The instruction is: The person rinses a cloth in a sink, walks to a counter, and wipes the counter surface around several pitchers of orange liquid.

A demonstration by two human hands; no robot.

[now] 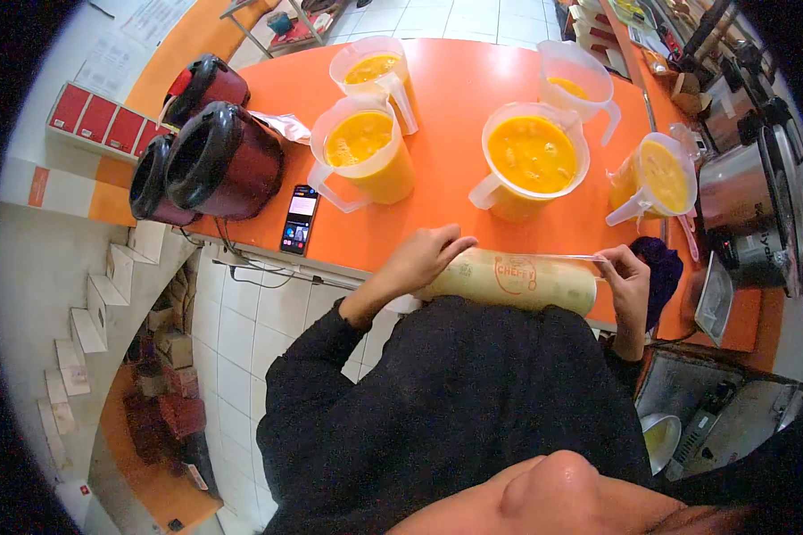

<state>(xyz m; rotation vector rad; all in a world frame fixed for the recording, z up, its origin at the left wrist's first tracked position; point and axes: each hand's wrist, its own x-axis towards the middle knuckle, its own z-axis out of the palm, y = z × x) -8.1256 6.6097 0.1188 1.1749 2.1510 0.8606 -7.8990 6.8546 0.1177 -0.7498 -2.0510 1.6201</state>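
A thick roll of cling film lies along the table's near edge against my dark top, its printed brand reading Cheffy. My left hand grips the roll's left end, thumb and forefinger at the film's upper edge. Between the thumb and fingers of my right hand, the right end of the clear film edge is pinched. Just beyond the roll stands a translucent plastic jug of orange-yellow liquid with foam on top. Similar filled jugs are a left front jug, a left rear jug and a right jug.
A partly filled jug stands at the back right. On the orange table, a smartphone lies near several dark red pots with black rims. Power cables hang over the edge. Cookers and a dark purple cloth are at right.
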